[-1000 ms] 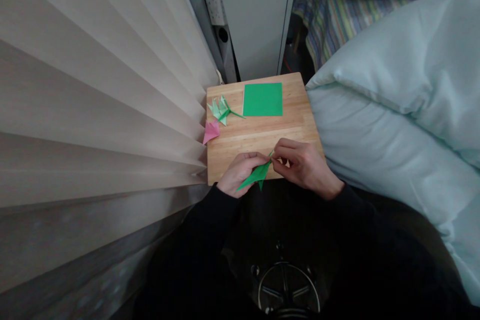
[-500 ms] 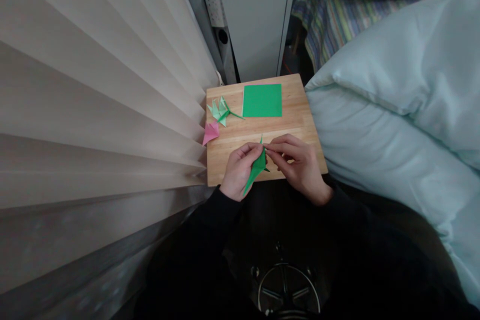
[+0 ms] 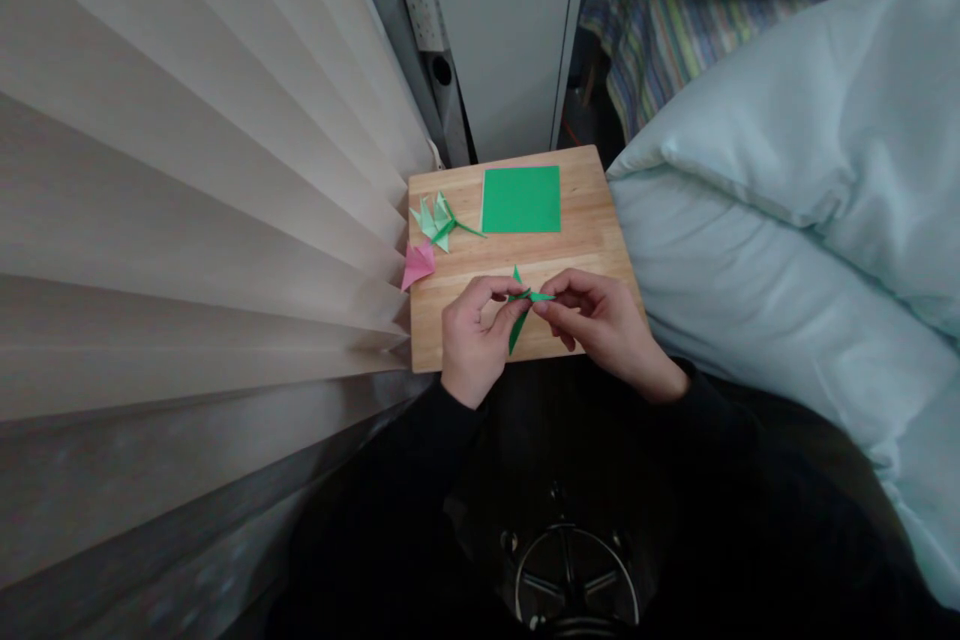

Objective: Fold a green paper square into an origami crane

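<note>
A folded green origami paper [image 3: 517, 330] is held in the air above the front part of a small wooden board [image 3: 450, 310]. My left hand [image 3: 478, 338] pinches it between thumb and fingers from the left. From the right, the thumb and fingertips of my right hand [image 3: 598, 320] close on a pointed green tip. One point sticks up away from me and another hangs down toward me; the fingers cover much of the middle. Beyond my hands lies a square of green paper [image 3: 521, 200], flat on the board.
Folded light-green origami [image 3: 435, 220] and a pink folded piece [image 3: 418, 265] rest at the board's left edge. Pleated curtain [image 3: 225, 170] borders the left side. A pale blue quilt [image 3: 787, 170] is on the right, a white cabinet [image 3: 506, 40] behind the board.
The green origami has been turned between my hands, so a tip now points right into my right fingers. My left fingers have shifted to its centre.
</note>
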Demonstrator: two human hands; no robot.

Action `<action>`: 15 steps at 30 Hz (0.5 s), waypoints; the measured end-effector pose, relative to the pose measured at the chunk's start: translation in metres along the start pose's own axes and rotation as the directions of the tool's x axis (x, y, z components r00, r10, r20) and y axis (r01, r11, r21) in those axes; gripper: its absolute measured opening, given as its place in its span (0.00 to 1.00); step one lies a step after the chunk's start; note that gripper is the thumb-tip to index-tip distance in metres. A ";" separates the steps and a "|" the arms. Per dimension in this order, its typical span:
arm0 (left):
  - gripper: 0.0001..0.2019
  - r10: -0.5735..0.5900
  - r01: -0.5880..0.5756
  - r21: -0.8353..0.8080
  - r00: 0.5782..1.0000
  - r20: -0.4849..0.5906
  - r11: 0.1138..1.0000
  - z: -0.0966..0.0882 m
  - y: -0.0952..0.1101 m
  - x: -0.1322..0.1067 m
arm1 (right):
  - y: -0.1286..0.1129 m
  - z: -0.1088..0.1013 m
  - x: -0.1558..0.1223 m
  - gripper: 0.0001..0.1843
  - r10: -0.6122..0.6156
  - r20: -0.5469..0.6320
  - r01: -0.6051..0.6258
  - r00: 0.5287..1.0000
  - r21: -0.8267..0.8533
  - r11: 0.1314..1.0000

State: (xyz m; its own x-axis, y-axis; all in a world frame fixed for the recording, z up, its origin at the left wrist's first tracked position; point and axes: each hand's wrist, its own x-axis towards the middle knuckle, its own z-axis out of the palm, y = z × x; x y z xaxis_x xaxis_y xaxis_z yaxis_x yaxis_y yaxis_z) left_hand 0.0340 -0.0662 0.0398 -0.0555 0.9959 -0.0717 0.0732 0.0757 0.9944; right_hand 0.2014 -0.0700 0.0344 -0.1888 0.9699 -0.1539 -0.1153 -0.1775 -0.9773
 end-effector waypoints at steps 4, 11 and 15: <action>0.04 0.105 -0.106 0.136 0.994 0.016 0.985 -0.003 0.000 0.001 | -0.001 -0.002 0.000 0.18 -0.033 -0.031 0.033 0.999 0.003 0.999; 0.06 0.079 -0.082 0.155 0.997 0.023 0.984 -0.003 0.003 0.000 | -0.002 -0.002 0.000 0.16 -0.023 -0.029 0.022 0.999 -0.037 0.999; 0.04 0.014 -0.016 0.050 0.999 0.032 0.999 -0.001 0.000 0.002 | 0.007 -0.005 0.002 0.14 -0.003 -0.070 0.000 0.998 -0.036 0.999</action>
State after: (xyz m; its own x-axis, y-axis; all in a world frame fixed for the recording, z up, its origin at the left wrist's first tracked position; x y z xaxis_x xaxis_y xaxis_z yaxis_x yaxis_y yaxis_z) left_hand 0.0328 -0.0638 0.0397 -0.0224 0.9979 -0.0603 0.1237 0.0626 0.9903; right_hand 0.2053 -0.0687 0.0265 -0.1199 0.9796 -0.1610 -0.0800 -0.1712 -0.9820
